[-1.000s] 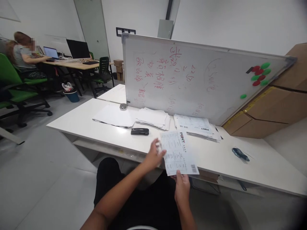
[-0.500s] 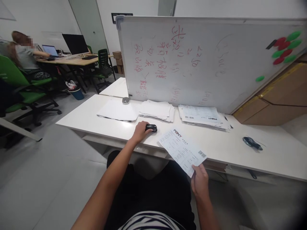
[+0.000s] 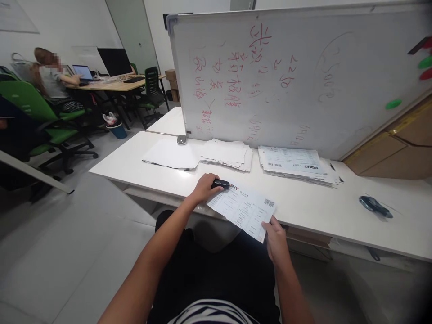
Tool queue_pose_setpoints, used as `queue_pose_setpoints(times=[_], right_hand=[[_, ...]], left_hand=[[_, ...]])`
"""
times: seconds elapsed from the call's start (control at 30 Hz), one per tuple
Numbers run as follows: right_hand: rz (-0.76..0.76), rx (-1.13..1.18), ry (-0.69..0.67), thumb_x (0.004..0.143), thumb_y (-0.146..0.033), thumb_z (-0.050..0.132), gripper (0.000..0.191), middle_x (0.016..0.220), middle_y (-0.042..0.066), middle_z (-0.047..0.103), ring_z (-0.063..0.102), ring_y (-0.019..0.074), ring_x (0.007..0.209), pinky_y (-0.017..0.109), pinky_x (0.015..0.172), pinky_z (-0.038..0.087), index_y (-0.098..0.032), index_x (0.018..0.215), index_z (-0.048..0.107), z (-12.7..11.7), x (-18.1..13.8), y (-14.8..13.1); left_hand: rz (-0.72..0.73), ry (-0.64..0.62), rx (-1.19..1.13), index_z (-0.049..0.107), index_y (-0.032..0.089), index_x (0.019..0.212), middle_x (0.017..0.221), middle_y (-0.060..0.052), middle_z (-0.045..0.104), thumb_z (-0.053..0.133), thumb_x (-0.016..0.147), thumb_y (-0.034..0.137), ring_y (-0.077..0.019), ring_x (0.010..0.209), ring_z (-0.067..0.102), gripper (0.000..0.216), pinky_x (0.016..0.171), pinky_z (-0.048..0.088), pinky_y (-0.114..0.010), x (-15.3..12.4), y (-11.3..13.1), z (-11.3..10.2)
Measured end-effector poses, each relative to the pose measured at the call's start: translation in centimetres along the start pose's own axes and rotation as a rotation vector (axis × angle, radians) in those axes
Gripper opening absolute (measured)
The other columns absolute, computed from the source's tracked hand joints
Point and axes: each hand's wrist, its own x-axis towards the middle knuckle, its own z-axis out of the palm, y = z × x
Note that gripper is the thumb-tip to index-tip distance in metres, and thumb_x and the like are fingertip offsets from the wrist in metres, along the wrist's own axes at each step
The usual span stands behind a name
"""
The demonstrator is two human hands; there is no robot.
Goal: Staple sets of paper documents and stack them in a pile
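My left hand [image 3: 204, 188] is wrapped round a small black stapler [image 3: 221, 184] at the front of the white desk [image 3: 118, 157]. The stapler's front end overlaps the upper left corner of a printed sheet [image 3: 248, 210] headed "PONY". Whether that corner sits between the jaws, I cannot tell. My right hand [image 3: 277, 236] pinches the sheet by its lower right corner, thumb on top. The sheet slants over the desk's front edge. Behind it lie a stack of blank white papers [image 3: 224, 153] and a stack of printed forms [image 3: 292, 159].
A whiteboard [image 3: 283, 81] with red writing stands behind the papers, beside a cardboard box [image 3: 398, 153]. A grey mouse [image 3: 181, 140] and a white folder [image 3: 170, 154] lie left. A dark object [image 3: 375, 207] lies right. Another person [image 3: 56, 81] sits at a far desk.
The sheet has swung up and leftward, bringing its top left corner to the stapler. My right hand moved slightly left and up with it. The camera view has shifted a little.
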Motion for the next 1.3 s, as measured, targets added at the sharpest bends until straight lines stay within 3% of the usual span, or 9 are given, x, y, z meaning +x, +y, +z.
queue_pose_setpoints(times=[0.1,0.2,0.3,0.47,0.63,0.83,1.0,1.17,1.3], right_hand=[[-0.023,-0.237,-0.039,0.074,-0.042,0.062,0.06,0.111,0.01,0.071,0.067,0.029,0.095,0.04,0.081,0.053,-0.018,0.129,0.058,0.7,0.9,-0.6],[-0.138,-0.613,0.177,0.077,-0.045,0.056,0.061,0.113,0.011,0.07,0.065,0.0309,0.101,0.042,0.084,0.05,-0.021,0.132,0.057,1.1,1.5,-1.3],[-0.215,-0.802,0.232,0.081,-0.049,0.05,0.062,0.117,0.011,0.068,0.064,0.0307,0.1,0.041,0.082,0.048,-0.024,0.138,0.051,1.2,1.7,-1.6],[-0.192,-0.836,0.243,0.084,-0.055,0.047,0.067,0.089,0.008,0.07,0.063,0.0238,0.073,0.034,0.067,0.044,-0.019,0.141,0.046,0.9,1.5,-2.1],[-0.217,-0.915,0.25,0.086,-0.056,0.043,0.064,0.068,0.001,0.059,0.053,0.0178,0.059,0.03,0.06,0.038,-0.021,0.139,0.049,1.0,1.4,-2.3],[-0.192,-1.014,0.302,0.088,-0.057,0.038,0.067,0.072,0.003,0.061,0.054,0.0206,0.062,0.031,0.061,0.038,-0.02,0.143,0.043,1.4,1.7,-1.8],[-0.191,-1.18,0.192,0.088,-0.052,0.037,0.061,0.093,0.01,0.069,0.06,0.0262,0.076,0.034,0.066,0.04,-0.023,0.141,0.046,1.7,2.3,-3.0],[-0.206,-1.205,0.16,0.086,-0.05,0.042,0.056,0.092,0.01,0.07,0.063,0.027,0.079,0.034,0.064,0.042,-0.024,0.135,0.052,1.5,2.5,-3.7],[-0.195,-0.956,0.2,0.081,-0.052,0.05,0.054,0.087,0.008,0.072,0.065,0.0263,0.079,0.035,0.067,0.047,-0.019,0.121,0.063,1.4,3.0,-3.0]], left_hand=[[-0.027,-0.075,-0.001,0.06,0.021,0.105,0.101,-0.008,0.062,0.055,0.082,0.054,-0.0251,0.096,0.053,0.04,0.08,0.043,-0.035,0.4,0.9,-1.2],[-0.087,-0.218,0.073,0.061,0.021,0.091,0.094,-0.008,0.064,0.041,0.086,0.063,-0.0243,0.088,0.057,0.047,0.081,0.042,-0.037,1.8,2.2,-2.4],[-0.098,-0.158,0.177,0.061,0.02,0.083,0.094,-0.008,0.065,0.027,0.093,0.06,-0.025,0.091,0.059,0.054,0.093,0.036,-0.045,4.0,3.4,-2.4],[-0.04,0.01,0.142,0.061,0.017,0.102,0.104,-0.011,0.064,0.031,0.096,0.052,-0.0255,0.099,0.056,0.046,0.09,0.038,-0.039,6.6,3.9,0.2],[0.008,-0.04,0.234,0.058,0.014,0.109,0.116,-0.016,0.059,0.037,0.096,0.041,-0.0301,0.111,0.048,0.037,0.09,0.037,-0.041,7.0,3.5,2.3],[-0.007,-0.075,0.249,0.061,0.014,0.097,0.105,-0.015,0.063,0.041,0.093,0.032,-0.029,0.1,0.053,0.027,0.083,0.039,-0.039,7.2,3.2,2.7],[-0.122,0.089,-0.122,0.06,0.019,0.076,0.08,-0.006,0.064,0.036,0.094,0.046,-0.0206,0.076,0.057,0.04,0.069,0.041,-0.033,7.2,2.4,1.4],[-0.282,0.429,-0.394,0.058,0.019,0.076,0.079,-0.005,0.064,0.022,0.096,0.053,-0.0175,0.075,0.057,0.053,0.069,0.042,-0.031,5.7,0.8,-0.8],[-0.014,0.137,-0.228,0.061,0.02,0.089,0.092,-0.006,0.065,0.03,0.094,0.057,-0.0211,0.089,0.057,0.048,0.081,0.043,-0.035,2.7,-1.0,-1.1]])
